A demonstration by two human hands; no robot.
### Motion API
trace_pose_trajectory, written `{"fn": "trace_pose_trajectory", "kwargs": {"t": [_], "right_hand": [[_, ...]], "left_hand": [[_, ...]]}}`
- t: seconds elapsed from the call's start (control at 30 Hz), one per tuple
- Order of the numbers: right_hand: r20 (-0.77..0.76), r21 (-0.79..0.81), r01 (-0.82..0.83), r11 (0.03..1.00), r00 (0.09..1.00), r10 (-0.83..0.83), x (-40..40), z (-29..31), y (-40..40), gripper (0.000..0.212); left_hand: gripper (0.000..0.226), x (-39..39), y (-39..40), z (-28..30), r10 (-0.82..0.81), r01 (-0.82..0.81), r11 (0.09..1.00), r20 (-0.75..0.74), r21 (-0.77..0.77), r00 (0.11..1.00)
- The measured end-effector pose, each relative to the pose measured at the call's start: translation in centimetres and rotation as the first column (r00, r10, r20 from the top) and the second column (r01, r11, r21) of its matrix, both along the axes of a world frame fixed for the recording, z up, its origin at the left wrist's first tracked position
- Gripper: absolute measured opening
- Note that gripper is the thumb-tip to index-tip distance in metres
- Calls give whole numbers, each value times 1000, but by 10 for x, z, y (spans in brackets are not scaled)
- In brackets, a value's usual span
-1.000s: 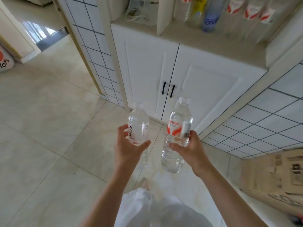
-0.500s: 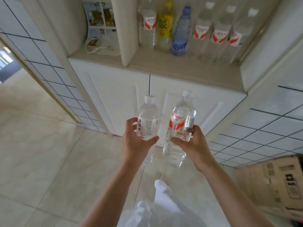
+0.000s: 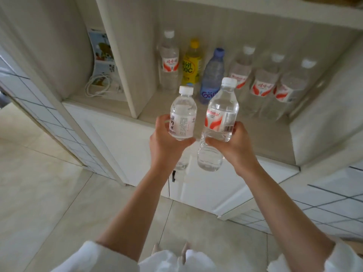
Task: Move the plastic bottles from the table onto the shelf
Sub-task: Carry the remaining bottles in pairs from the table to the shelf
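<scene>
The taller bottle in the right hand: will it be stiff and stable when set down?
The taller bottle looks full, so probably heavy for its size. Its thin ribbed wall may dent under the right hand. Tall and narrow, it could tip if nudged.

Both my hands are full: my left hand (image 3: 167,141) grips the small white-label bottle (image 3: 182,117), my right hand (image 3: 234,143) grips the taller red-label bottle (image 3: 220,122), both in front of the shelf (image 3: 261,134). The back of the shelf is blocked by a row: a clear red-label bottle (image 3: 169,61), a yellow bottle (image 3: 192,63), a blue bottle (image 3: 212,75) and three more clear bottles (image 3: 263,83) toward the right wall. Bare shelf board lies in front of that row, wider on the right; the upright divider (image 3: 125,55) closes the left side, with a white cable (image 3: 98,85) in the next bay.
</scene>
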State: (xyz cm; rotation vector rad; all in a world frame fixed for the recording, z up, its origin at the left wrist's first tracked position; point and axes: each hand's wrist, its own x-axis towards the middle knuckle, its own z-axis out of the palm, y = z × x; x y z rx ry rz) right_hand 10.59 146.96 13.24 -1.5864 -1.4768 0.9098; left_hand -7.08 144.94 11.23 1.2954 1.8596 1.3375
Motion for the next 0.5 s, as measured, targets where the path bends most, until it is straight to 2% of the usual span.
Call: {"fn": "trace_pose_trajectory", "kwargs": {"t": [0.13, 0.23, 0.33, 0.5], "right_hand": [[-82, 8, 45, 999, 996, -44, -12, 5, 42, 61], [-131, 78, 113, 990, 986, -103, -25, 4, 63, 64], [-178, 127, 145, 981, 977, -121, -37, -1, 79, 70], [-169, 200, 187, 962, 973, -154, -54, -11, 97, 72]], "left_hand": [[80, -11, 44, 12, -9, 9, 999, -5, 35, 1000], [79, -21, 70, 16, -25, 29, 998, -59, 63, 998], [77, -30, 90, 16, -44, 47, 996, -45, 70, 998], [80, -42, 113, 12, -96, 95, 990, 2, 108, 995]]}}
